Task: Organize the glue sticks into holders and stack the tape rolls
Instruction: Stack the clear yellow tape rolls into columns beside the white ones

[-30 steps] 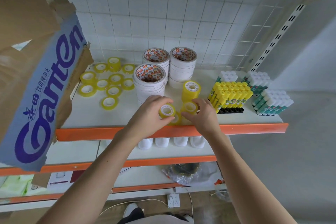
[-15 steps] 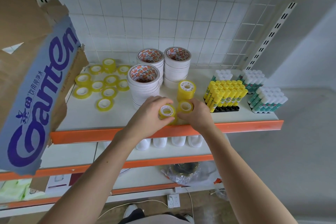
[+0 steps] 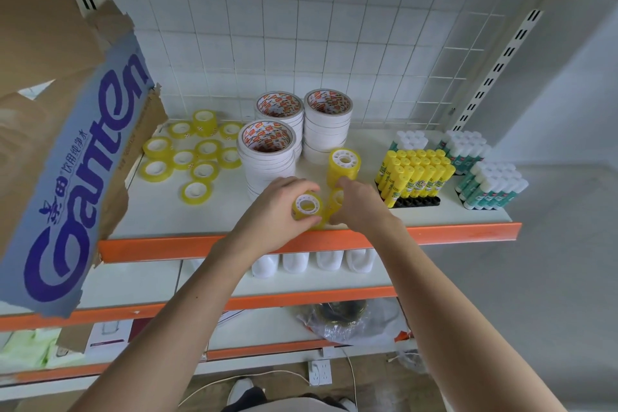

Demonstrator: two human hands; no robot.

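- While the shelf's orange front edge (image 3: 451, 234) is running across the view, the left hand (image 3: 277, 211) is gripping a small yellow tape roll (image 3: 307, 207) just behind that edge, fingers and thumb curling round it, its white core facing up.
- The right hand (image 3: 359, 204) is lying just right of that roll, fingers curling round a second yellow roll (image 3: 335, 202), which is touching the first; most of it is hiding under the fingers.
- A taller yellow stack (image 3: 343, 166) is standing just behind the right hand's fingertips, farther from the orange edge.
- Three stacks of white tape rolls (image 3: 267, 157) are sitting behind the left hand, toward the tiled back wall.
- Loose yellow rolls (image 3: 197, 160) are lying flat, scattered well left of the white stacks, one pair of them stacked.
- Yellow glue sticks (image 3: 414, 174) are standing tilted in a black holder (image 3: 416, 202) right of the hands, near the orange edge.
- Green-and-white glue sticks (image 3: 491, 187) are sitting in blocks farther right and behind.
- A torn cardboard box (image 3: 67, 177) with blue lettering is hanging over the shelf's left end.
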